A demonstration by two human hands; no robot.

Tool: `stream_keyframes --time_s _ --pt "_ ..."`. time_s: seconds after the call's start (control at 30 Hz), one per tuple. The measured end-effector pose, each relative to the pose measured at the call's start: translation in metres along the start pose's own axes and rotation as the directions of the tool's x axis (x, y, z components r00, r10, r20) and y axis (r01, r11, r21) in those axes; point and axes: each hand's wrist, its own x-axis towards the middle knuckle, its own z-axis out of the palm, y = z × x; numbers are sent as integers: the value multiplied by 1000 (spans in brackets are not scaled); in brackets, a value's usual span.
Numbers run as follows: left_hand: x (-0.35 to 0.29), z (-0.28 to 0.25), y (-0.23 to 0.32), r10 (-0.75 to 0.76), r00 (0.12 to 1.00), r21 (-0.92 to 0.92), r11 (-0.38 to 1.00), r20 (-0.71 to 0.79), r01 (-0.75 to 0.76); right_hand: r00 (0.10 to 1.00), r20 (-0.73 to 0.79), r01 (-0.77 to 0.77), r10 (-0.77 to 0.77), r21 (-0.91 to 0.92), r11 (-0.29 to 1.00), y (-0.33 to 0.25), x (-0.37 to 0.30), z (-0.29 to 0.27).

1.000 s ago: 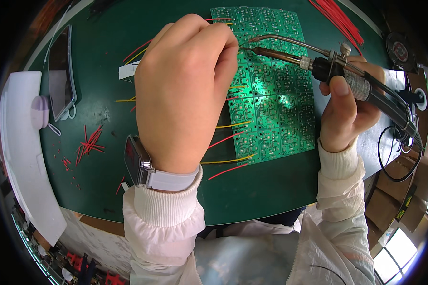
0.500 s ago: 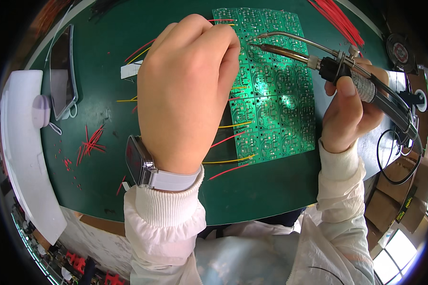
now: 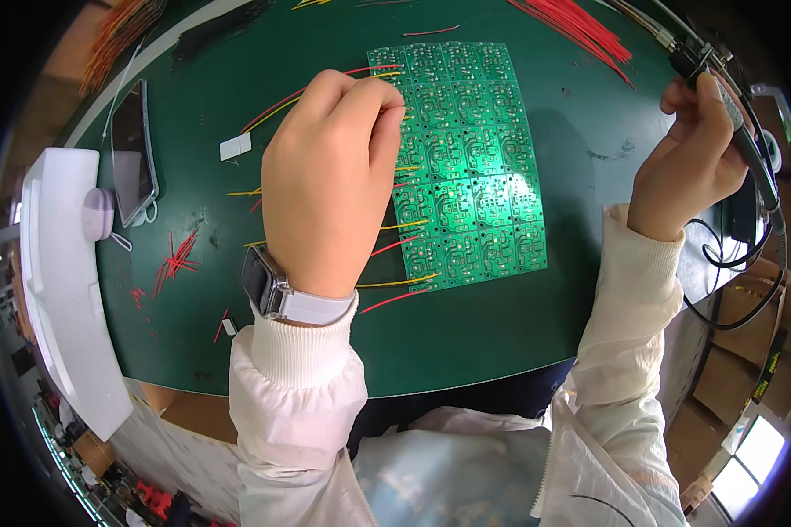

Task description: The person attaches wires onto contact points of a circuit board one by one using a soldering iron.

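Note:
A green panel of circuit boards [image 3: 470,189] lies on the bench. My left hand [image 3: 330,184] is closed in a pinch at its left edge; the fingertips and whatever they hold are hidden behind the hand. Red wires [image 3: 395,300] and yellow wires [image 3: 387,283] stick out from that edge, some passing under the hand. Up at the right, well off the panel, my right hand [image 3: 690,167] grips a soldering iron [image 3: 738,123] with a thin metal tube fixed alongside. Its tip points toward the upper edge of the view.
Red wires [image 3: 580,31] lie in a bundle at the far right, black ones [image 3: 220,31] at the far left. Short red pieces [image 3: 176,262] are scattered left, near a phone [image 3: 132,158] and a white foam block [image 3: 66,281]. A black cable [image 3: 721,325] loops at the right.
My right hand has lifted the soldering iron off the panel, up and to the right. My left hand stays pinched at the panel's left edge. The whole view has shifted slightly.

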Motion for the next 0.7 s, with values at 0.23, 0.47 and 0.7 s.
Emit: stream_keyframes --time_s 0.23,0.47,0.7 --pt "-2 8 12 -6 1000 17 1000 -19 6 999 -50 -22 18 -84 996 14 21 -35" --pt "-4 10 23 -109 992 23 994 -62 111 1000 -2 -17 17 -226 974 26 12 -44" --pt "3 -1 32 -125 992 115 986 4 123 1000 12 21 -18 -346 938 35 13 -52"
